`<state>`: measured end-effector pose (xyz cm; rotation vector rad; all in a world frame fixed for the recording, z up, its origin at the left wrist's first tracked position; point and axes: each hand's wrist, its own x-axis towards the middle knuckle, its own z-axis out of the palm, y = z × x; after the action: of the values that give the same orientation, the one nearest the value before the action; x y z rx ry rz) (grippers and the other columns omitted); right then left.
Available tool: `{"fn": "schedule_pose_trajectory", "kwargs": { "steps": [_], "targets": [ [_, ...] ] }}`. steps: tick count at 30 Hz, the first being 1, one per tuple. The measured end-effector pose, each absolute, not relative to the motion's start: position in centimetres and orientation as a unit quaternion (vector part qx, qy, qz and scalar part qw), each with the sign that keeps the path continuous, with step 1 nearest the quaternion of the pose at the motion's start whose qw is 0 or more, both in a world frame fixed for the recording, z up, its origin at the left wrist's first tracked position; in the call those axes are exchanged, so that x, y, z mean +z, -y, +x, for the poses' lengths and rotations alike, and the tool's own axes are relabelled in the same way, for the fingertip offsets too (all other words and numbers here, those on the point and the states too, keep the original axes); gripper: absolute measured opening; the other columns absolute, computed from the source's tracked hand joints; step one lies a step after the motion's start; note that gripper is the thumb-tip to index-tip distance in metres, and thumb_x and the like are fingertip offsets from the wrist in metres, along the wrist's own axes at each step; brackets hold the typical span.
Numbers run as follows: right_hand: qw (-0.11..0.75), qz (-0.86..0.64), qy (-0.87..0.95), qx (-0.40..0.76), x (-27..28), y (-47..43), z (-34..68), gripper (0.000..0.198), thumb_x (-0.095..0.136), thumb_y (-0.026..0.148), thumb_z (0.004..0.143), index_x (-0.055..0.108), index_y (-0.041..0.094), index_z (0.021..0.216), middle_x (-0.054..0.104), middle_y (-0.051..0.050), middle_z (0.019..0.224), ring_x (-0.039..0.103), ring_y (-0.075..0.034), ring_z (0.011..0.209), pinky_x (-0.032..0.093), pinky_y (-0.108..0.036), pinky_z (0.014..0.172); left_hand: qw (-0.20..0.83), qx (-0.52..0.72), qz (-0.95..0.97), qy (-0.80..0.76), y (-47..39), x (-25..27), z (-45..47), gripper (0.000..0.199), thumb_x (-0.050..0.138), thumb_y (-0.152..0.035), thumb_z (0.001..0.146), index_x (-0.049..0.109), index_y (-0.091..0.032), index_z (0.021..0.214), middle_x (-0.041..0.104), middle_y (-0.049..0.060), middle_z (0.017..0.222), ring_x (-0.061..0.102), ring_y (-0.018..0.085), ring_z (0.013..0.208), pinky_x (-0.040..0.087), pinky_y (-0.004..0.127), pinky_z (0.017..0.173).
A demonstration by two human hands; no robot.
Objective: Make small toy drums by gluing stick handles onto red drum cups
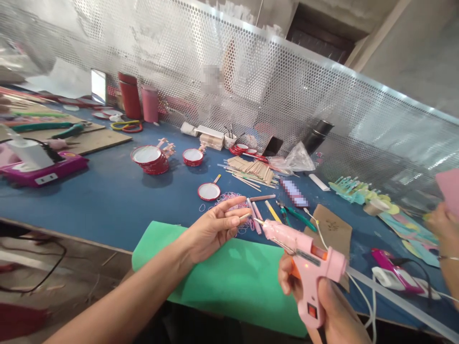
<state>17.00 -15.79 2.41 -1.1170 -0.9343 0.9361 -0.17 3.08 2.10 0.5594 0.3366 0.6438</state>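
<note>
My left hand (211, 227) pinches a short, thin pale stick (245, 216) between thumb and forefinger; its other fingers are partly extended. Wrapped round the handle of a pink hot glue gun (306, 267) is my right hand (337, 308). The gun's nozzle points left, close to the tip of the stick; whether they touch I cannot tell. A long translucent glue stick (398, 294) juts from the gun's back. Behind my left hand lie a heap of small pastel rubber bands (229, 198), pink rods (256, 211) and a red-rimmed white disc (208, 191) with a yellow handle.
Green cloth (236, 277) hangs over the blue table's (107, 205) front edge. Beyond are wooden sticks (253, 169), stacked red-rimmed discs (150, 160) and pliers (301, 219). Purple power strips (398, 272) with cables lie at both sides. Another person's hand (442, 224) is at right. A perforated metal screen (172, 67) stands behind.
</note>
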Motion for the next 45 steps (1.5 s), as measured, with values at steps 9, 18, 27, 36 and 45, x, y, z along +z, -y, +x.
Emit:
{"fn": "schedule_pose_trajectory", "kwargs": {
  "steps": [9, 18, 27, 36, 45],
  "targets": [
    [0.652, -0.509, 0.421, 0.373, 3.2, 15.3, 16.2, 0.042, 0.061, 0.068, 0.09, 0.075, 0.033, 0.108, 0.071, -0.011, 0.084, 0.063, -0.026, 0.067, 0.053, -0.041, 0.06, 0.902, 0.303, 0.27, -0.145, -3.2, 1.6, -0.1, 0.055, 0.079, 0.005, 0.073, 0.07, -0.015, 0.123, 0.081, 0.009, 0.105, 0.078, 0.013, 0.081, 0.059, 0.013, 0.064],
    [0.646, -0.51, 0.419, 0.384, 3.1, 15.2, 16.3, 0.041, 0.06, 0.066, 0.091, 0.076, 0.029, 0.102, 0.071, -0.011, 0.083, 0.062, -0.025, 0.065, 0.052, -0.039, 0.059, 0.903, 0.297, 0.271, -0.153, -3.1, 1.8, -0.1, 0.057, 0.083, 0.004, 0.071, 0.071, -0.015, 0.123, 0.081, 0.009, 0.105, 0.078, 0.013, 0.08, 0.06, 0.013, 0.062],
    [0.651, -0.513, 0.416, 0.375, 3.9, 14.6, 15.8, 0.04, 0.064, 0.066, 0.089, 0.076, 0.027, 0.092, 0.067, -0.008, 0.078, 0.058, -0.022, 0.065, 0.051, -0.035, 0.059, 0.905, 0.296, 0.269, -0.148, -3.2, 1.5, 0.0, 0.061, 0.085, 0.002, 0.069, 0.07, -0.014, 0.126, 0.082, 0.011, 0.104, 0.078, 0.013, 0.078, 0.06, 0.014, 0.062],
    [0.642, -0.53, 0.406, 0.377, 4.2, 14.8, 15.6, 0.045, 0.065, 0.068, 0.087, 0.076, 0.024, 0.087, 0.066, -0.008, 0.076, 0.057, -0.02, 0.065, 0.051, -0.033, 0.059, 0.906, 0.297, 0.265, -0.143, -3.2, 1.5, -0.1, 0.063, 0.086, 0.003, 0.068, 0.069, -0.013, 0.127, 0.082, 0.011, 0.103, 0.078, 0.013, 0.078, 0.06, 0.013, 0.062],
    [0.644, -0.525, 0.404, 0.383, 3.7, 14.6, 15.9, 0.045, 0.066, 0.068, 0.087, 0.075, 0.024, 0.085, 0.068, -0.009, 0.075, 0.059, -0.019, 0.062, 0.049, -0.032, 0.058, 0.904, 0.298, 0.269, -0.145, -3.2, 1.4, -0.1, 0.064, 0.085, 0.002, 0.069, 0.068, -0.014, 0.129, 0.082, 0.011, 0.105, 0.078, 0.012, 0.078, 0.06, 0.013, 0.063]
  ]
}}
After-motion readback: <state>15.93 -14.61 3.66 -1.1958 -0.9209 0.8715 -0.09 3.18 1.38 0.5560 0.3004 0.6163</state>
